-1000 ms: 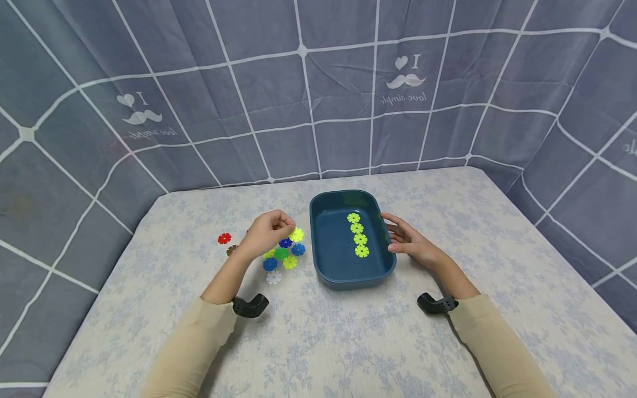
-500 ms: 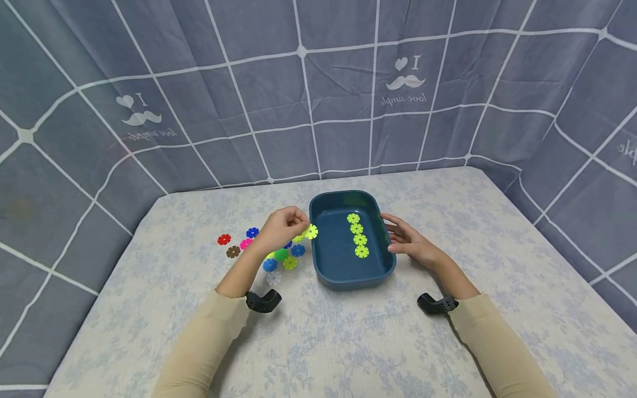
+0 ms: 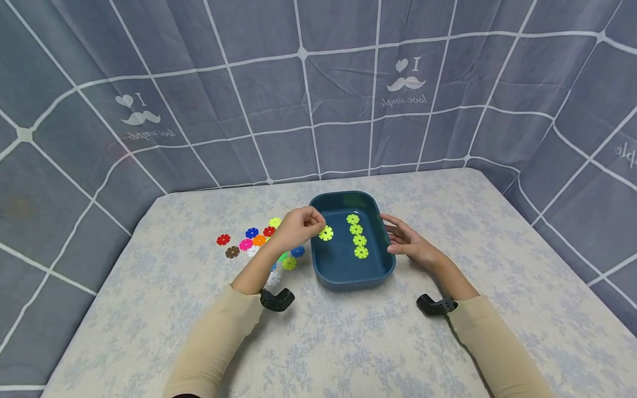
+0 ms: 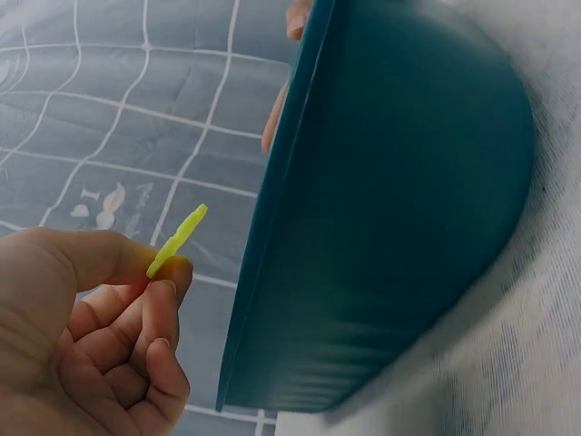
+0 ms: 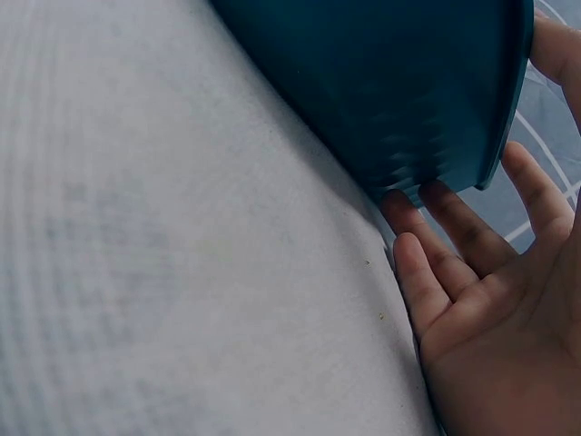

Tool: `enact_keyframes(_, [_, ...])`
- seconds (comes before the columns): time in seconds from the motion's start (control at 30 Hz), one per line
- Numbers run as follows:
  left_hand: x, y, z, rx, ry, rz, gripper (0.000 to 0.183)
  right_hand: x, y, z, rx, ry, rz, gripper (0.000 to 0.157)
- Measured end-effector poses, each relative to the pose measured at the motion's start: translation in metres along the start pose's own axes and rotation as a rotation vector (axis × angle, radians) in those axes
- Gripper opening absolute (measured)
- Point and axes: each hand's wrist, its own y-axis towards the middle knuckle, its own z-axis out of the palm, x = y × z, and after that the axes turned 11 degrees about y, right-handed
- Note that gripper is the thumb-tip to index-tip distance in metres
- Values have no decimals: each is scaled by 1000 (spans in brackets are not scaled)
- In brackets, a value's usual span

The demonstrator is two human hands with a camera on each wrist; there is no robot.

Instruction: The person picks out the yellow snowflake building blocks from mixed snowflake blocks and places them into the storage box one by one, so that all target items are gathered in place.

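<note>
Between thumb and index finger, my left hand [image 3: 301, 228] pinches a yellow-green snowflake disc [image 3: 325, 233] by its edge. In the head view that disc overlaps the left side of a dark teal bin [image 3: 343, 271]; in the left wrist view the pinched disc [image 4: 180, 240] stands edge-on, apart from the bin's wall [image 4: 390, 209]. On the bin's floor, several yellow-green discs [image 3: 359, 240] lie in a line running front to back. My right hand [image 3: 415, 243] rests against the bin's right side, its fingers [image 5: 467, 227] fairly straight along the outer wall and the thumb at the rim.
Left of the bin lies a loose group of discs, among them a red disc [image 3: 223, 239], a brown disc [image 3: 232, 252], a pink disc [image 3: 246, 244] and a blue disc [image 3: 297, 251]. A grey-blue curtain [image 3: 269, 94] hangs behind the pale patterned tabletop [image 3: 338, 342].
My left hand has moved right with the yellow-green disc, from above the loose group to over the bin's left rim. The right hand and the bin have stayed in place.
</note>
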Motion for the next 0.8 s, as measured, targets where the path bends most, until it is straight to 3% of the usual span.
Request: enact_keyframes(0.8, [-13, 12, 26, 91, -11, 49, 8, 0, 0, 0, 3, 1, -5, 85])
